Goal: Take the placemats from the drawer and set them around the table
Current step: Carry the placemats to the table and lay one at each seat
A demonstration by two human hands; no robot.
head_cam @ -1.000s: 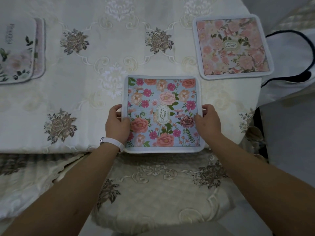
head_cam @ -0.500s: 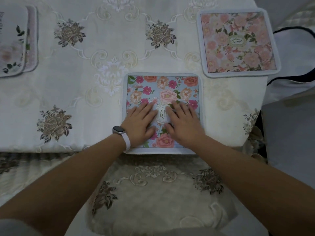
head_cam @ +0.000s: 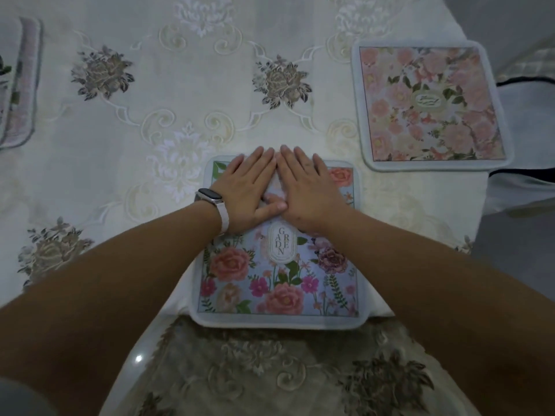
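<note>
A blue floral placemat [head_cam: 279,283] lies flat at the table's near edge, straight in front of me. My left hand [head_cam: 249,190] and my right hand [head_cam: 306,190] rest palm down side by side on its far half, fingers stretched and reaching its far edge. Neither hand grips anything. A pink floral placemat [head_cam: 429,106] lies at the far right corner of the table. Two more placemats [head_cam: 21,85], stacked, show at the left edge, mostly cut off by the frame.
The table wears a cream embroidered cloth [head_cam: 180,115]. A chair with an embroidered cushion [head_cam: 270,370] stands right below the near edge. A white bag with dark trim [head_cam: 525,115] sits off the table's right side.
My hands left the placemat's side edges, came together flat on its middle, then slid forward to its far edge. The camera has moved closer.
</note>
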